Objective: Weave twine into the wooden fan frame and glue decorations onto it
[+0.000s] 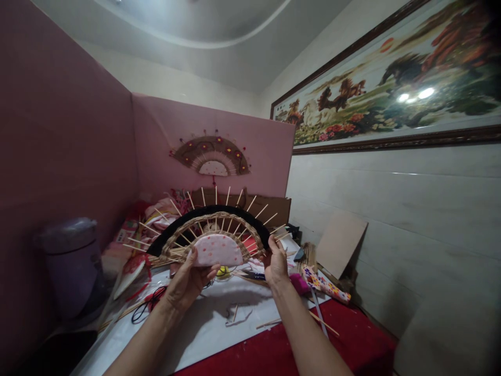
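Observation:
Between my two hands I hold up a half-round fan (pixel 217 249), raised above the table. Its base is a pale pink pad with red dots. Thin wooden sticks spread out from the pad, crossed by a braided straw-coloured band and, outside that, a black band; the stick ends stick out bare. My left hand (pixel 191 279) grips the pad's lower left, thumb in front and fingers beneath. At the fan's right end, my right hand (pixel 277 261) pinches the edge near the black and braided bands; some of its fingertips are hidden behind the fan.
A finished-looking decorated fan (pixel 213 156) hangs on the pink partition (pixel 156 130). The white-and-red covered table (pixel 219 334) carries scissors (pixel 250 274), loose sticks, black cord (pixel 146 305), fabric and a flowered strip (pixel 329 286). A lidded bin (pixel 72 266) stands left; a board (pixel 340 243) leans right.

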`<action>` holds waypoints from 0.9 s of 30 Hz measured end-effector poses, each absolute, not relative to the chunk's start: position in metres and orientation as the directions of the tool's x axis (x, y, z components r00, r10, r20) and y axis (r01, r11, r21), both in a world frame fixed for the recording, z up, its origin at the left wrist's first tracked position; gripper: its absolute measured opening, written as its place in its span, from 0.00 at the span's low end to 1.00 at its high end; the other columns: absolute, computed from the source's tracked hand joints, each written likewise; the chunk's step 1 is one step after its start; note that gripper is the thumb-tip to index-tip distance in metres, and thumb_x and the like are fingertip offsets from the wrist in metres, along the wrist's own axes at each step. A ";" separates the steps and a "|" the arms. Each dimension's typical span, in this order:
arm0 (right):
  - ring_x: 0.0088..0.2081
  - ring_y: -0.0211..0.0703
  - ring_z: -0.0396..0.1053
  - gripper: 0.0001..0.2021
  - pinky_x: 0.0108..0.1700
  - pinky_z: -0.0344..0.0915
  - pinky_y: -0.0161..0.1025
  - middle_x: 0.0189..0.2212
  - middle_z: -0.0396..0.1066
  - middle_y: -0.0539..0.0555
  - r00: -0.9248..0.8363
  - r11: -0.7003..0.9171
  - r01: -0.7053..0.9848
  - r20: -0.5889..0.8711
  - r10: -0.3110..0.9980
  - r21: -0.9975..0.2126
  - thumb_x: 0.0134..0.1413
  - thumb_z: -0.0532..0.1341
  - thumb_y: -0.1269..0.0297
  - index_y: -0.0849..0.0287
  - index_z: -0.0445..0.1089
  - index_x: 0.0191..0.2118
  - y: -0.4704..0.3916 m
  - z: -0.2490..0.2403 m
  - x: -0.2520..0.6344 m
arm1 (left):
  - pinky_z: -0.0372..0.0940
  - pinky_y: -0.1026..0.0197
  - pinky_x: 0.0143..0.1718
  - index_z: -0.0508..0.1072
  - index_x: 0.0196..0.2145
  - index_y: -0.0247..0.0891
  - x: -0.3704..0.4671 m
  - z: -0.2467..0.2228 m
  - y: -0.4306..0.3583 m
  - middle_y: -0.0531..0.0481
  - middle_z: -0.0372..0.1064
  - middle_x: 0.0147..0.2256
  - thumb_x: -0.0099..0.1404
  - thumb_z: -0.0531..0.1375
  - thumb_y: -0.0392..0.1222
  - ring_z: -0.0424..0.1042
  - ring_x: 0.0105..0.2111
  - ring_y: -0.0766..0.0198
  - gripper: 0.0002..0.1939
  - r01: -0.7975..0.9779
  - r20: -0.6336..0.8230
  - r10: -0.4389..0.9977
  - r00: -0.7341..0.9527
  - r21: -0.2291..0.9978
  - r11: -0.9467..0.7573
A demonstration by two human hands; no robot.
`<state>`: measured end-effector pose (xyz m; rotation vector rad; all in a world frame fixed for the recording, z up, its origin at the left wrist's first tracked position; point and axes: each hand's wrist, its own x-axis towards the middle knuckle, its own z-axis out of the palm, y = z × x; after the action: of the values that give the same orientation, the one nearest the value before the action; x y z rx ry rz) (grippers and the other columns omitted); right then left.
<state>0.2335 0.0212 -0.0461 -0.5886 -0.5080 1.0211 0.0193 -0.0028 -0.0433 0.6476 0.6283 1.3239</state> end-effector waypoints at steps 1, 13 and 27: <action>0.16 0.31 0.62 0.21 0.16 0.56 0.29 0.20 0.68 0.41 0.431 0.391 -0.639 0.113 0.895 -0.663 0.33 0.72 0.56 0.56 0.64 0.33 0.021 -0.046 0.233 | 0.73 0.63 0.27 0.65 0.48 0.33 0.021 -0.044 -0.003 0.42 0.75 0.29 0.64 0.58 0.44 0.76 0.26 0.59 0.17 -0.675 -0.047 0.991 0.126 0.728 0.120; 0.16 0.29 0.62 0.23 0.16 0.57 0.27 0.21 0.69 0.42 0.331 0.284 -0.726 0.044 0.942 -0.626 0.32 0.72 0.55 0.56 0.65 0.35 0.017 -0.060 0.208 | 0.70 0.66 0.23 0.68 0.37 0.27 0.040 -0.047 -0.012 0.37 0.75 0.27 0.65 0.56 0.38 0.76 0.26 0.60 0.09 -0.504 -0.065 0.972 0.228 0.846 0.174; 0.15 0.33 0.58 0.17 0.15 0.50 0.31 0.13 0.61 0.43 0.704 0.386 -0.397 -0.006 0.711 -0.832 0.46 0.62 0.48 0.57 0.62 0.23 0.025 -0.074 0.213 | 0.72 0.63 0.27 0.70 0.38 0.25 0.041 -0.057 -0.007 0.36 0.75 0.27 0.65 0.56 0.39 0.75 0.24 0.60 0.11 -0.511 -0.113 0.976 0.188 0.837 0.195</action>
<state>0.2131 0.0251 -0.0737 -0.9322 -0.3827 0.7272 0.0414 -0.0067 -0.0565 0.7553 0.7673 1.1987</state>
